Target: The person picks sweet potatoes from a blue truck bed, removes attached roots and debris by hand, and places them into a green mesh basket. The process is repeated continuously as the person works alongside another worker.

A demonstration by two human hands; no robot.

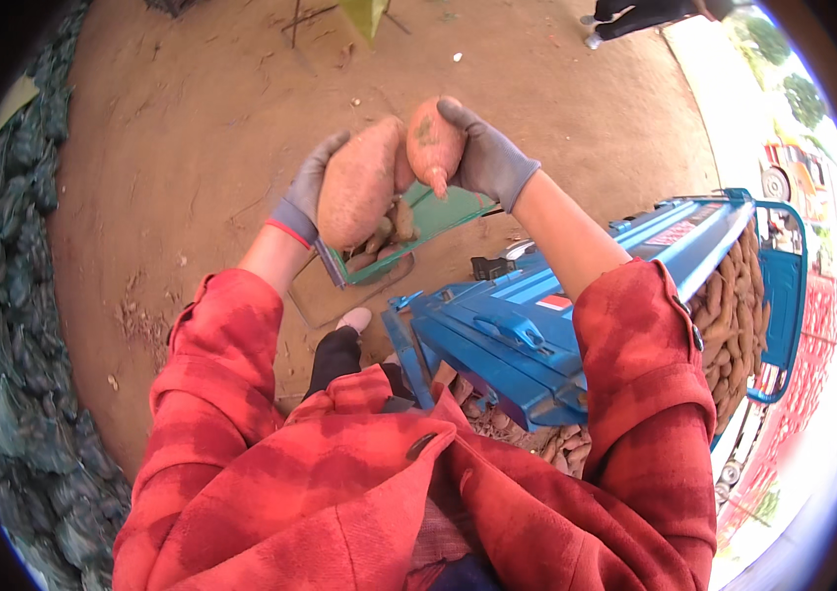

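Note:
My left hand (306,185), in a grey glove with a red cuff edge, grips a large sweet potato (359,185). Behind that one, another sweet potato (403,166) partly shows; which hand bears it I cannot tell. A smaller sweet potato (434,140) with a pointed tip is held in my right hand (479,151), also gloved in grey. Both hands are raised above a green mesh bag (444,221) spread open on a frame, with several sweet potatoes (389,233) inside.
To the right stands a blue truck bed (507,325) heaped with sweet potatoes (728,318). Filled dark green mesh bags (12,354) line the far left. A scale platform or flat plate (322,292) lies under the bag. A person (636,18) is at the top right.

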